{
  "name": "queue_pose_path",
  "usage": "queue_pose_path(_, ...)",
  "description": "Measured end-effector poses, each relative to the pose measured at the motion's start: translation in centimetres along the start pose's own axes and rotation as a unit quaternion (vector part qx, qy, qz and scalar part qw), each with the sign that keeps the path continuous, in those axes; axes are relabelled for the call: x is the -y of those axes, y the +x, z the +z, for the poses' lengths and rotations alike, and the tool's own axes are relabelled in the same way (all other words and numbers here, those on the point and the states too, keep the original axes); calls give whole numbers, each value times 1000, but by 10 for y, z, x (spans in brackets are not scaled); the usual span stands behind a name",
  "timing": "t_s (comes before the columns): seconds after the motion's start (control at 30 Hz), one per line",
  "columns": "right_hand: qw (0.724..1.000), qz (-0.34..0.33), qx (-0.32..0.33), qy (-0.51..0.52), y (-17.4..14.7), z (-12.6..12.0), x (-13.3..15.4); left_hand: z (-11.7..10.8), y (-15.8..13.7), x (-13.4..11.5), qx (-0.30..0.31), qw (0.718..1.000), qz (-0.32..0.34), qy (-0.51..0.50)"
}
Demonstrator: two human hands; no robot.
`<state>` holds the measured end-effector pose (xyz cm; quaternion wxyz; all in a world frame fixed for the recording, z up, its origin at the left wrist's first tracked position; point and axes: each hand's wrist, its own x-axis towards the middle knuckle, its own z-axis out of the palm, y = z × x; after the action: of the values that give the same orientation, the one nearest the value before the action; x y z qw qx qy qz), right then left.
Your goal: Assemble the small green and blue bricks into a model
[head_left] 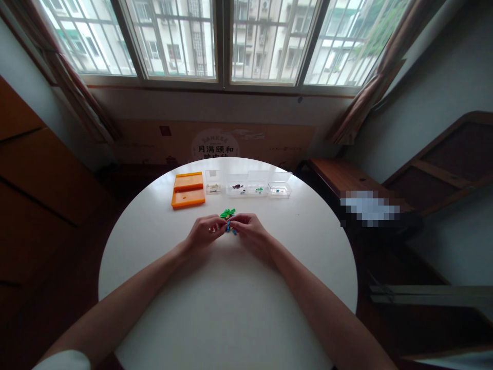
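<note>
Both my hands meet over the middle of a round white table (231, 303). Between their fingertips is a small toy brick model (228, 216) with green leaf-like parts on top and a blue piece below. My left hand (206, 231) pinches it from the left. From the right, my right hand (248, 230) grips it. The fingers hide most of the model's lower part.
At the table's far side lie an orange tray (188, 190) and several small clear plastic boxes (257, 186) holding tiny parts. Past the right edge stands a dark wooden bench (339, 177). A window and a cardboard sheet are behind the table.
</note>
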<state>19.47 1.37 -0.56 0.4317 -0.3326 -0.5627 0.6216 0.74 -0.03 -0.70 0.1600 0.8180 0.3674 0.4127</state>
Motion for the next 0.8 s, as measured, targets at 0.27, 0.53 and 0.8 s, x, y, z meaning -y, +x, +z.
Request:
queue_pose_path(0.27,1000,-6,4,3,2,-2,-3,0,0,0,5,1000,-1,-4)
queue_pose_path(0.53,1000,-3,6,6,1,-1,-2,1,0,1,7,1000,-6,-3)
queue_pose_path(0.8,1000,-2,-1,3,-1,1,2,-1,0,0,11,1000,-4,-10)
